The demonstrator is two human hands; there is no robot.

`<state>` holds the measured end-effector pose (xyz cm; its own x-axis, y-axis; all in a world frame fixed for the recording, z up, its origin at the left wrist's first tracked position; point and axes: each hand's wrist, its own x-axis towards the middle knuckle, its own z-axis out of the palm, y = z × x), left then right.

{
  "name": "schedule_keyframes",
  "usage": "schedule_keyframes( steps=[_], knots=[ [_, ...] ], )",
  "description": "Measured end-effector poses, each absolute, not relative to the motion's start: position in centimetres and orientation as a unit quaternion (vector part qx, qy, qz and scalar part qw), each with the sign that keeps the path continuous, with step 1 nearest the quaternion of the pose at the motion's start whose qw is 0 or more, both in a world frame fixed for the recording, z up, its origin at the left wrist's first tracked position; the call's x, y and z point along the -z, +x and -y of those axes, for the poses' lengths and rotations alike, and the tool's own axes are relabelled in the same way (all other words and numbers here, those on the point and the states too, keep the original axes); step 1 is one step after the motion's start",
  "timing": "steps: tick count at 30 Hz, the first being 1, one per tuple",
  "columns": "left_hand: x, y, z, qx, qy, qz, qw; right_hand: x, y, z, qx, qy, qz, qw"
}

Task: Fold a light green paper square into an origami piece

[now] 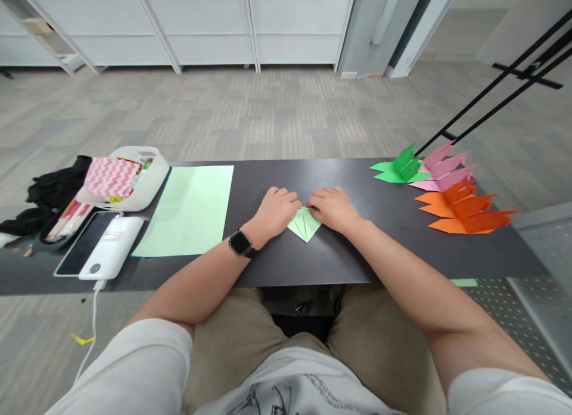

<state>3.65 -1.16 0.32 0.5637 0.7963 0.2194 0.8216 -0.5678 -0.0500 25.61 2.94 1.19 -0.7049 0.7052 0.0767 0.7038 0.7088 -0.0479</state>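
A small folded piece of light green paper (305, 225) lies on the dark table (330, 260), its point toward me and creases fanning from that point. My left hand (277, 209), with a black watch on the wrist, has its curled fingers on the paper's upper left corner. On the upper right corner, the fingers of my right hand (333, 208) are bent and pressed together over the edge. Both hands cover parts of the paper's far edge.
Light green sheets (190, 206) lie left of my hands. Farther left are a white basket (154, 177), a phone (80, 248) and a white power bank (111, 248) with a cable. Green (400, 168), pink (447, 168) and orange (465, 209) folded papers stand at the right.
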Motion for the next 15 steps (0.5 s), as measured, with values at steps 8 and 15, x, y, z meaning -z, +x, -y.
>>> schedule_keyframes(
  steps=[8,15],
  knots=[
    [-0.3,3.1,3.4,0.045,-0.893,0.437,0.098,-0.6,26.7,-2.0,0.017,-0.348,0.936,0.050],
    [0.0,4.1,5.3,0.045,-0.869,0.486,0.083,-0.7,26.9,0.2,0.060,-0.357,0.931,0.035]
  ],
)
